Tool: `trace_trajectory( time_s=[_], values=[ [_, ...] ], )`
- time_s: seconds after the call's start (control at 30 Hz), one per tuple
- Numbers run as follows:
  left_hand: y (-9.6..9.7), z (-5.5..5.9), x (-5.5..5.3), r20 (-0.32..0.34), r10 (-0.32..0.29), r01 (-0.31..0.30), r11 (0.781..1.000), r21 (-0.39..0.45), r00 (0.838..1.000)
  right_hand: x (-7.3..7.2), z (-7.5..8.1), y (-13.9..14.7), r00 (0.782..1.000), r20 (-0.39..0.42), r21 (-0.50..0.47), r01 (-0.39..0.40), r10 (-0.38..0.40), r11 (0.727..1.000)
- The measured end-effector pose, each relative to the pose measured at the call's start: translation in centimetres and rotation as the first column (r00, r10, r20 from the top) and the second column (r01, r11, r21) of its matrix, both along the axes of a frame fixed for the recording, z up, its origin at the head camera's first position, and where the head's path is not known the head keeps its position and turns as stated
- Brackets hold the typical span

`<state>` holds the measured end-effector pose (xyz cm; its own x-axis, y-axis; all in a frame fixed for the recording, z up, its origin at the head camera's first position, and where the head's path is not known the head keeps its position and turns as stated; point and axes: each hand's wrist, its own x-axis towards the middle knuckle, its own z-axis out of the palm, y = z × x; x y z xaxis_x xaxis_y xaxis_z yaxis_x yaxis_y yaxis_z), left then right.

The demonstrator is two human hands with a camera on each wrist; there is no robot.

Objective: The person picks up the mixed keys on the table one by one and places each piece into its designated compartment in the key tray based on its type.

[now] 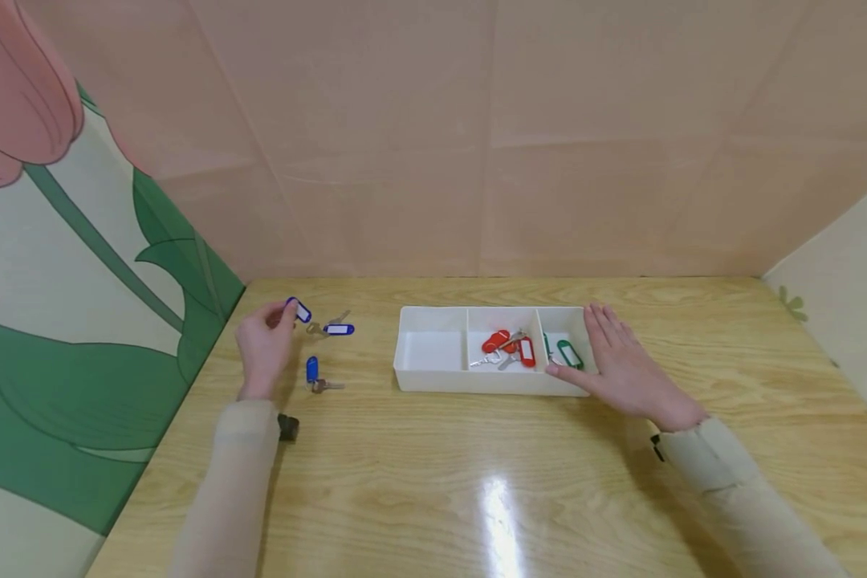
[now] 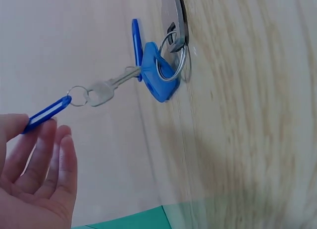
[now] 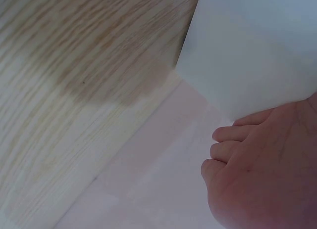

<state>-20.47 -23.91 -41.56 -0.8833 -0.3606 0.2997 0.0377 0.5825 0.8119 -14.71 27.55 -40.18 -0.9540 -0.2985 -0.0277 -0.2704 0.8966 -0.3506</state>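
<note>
My left hand [image 1: 266,341] pinches a blue key tag [image 1: 299,311] between thumb and fingers, over the table's left side. In the left wrist view a silver key [image 2: 101,93] hangs from that tag by a small ring. Close by lie a blue-tagged key [image 1: 339,329] and, nearer me, another blue tag [image 1: 312,368] with a key [image 1: 327,386]. My right hand [image 1: 628,373] rests on the right end of a white three-part tray [image 1: 433,380], its fingers straight and its thumb across the front rim.
Red-tagged keys [image 1: 503,343] lie in the tray's middle compartment, and green tags [image 1: 570,354] in its right one, partly hidden by my right hand. The wooden table [image 1: 405,482] meets a pinkish wall covering [image 1: 477,201] at the back.
</note>
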Motion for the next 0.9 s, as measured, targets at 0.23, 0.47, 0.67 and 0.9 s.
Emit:
trace_trajectory(
  time_s=[0.23, 0.47, 0.67, 0.9],
  values=[
    [0.1, -0.1, 0.0, -0.073, 0.03, -0.03, 1.0, 0.006, 0.997, 0.1, 0.0, 0.0, 1.0, 0.004, -0.002, -0.004, 0.004, 1.0],
    [0.6, 0.1, 0.0, -0.127, 0.033, -0.031, 0.999, 0.02, 0.991, 0.2, 0.1, -0.1, 1.0, 0.004, -0.013, -0.006, 0.006, 1.0],
    [1.1, 0.3, 0.1, -0.134, 0.028, -0.022, 0.999, 0.044, 0.991, 0.2, 0.1, -0.1, 1.0, -0.004, -0.013, -0.003, 0.003, 1.0],
    [1.6, 0.6, 0.3, -0.151, 0.016, -0.009, 0.999, 0.049, 0.988, 0.2, 0.2, -0.1, 1.0, -0.002, -0.021, -0.006, 0.006, 1.0]
  ],
)
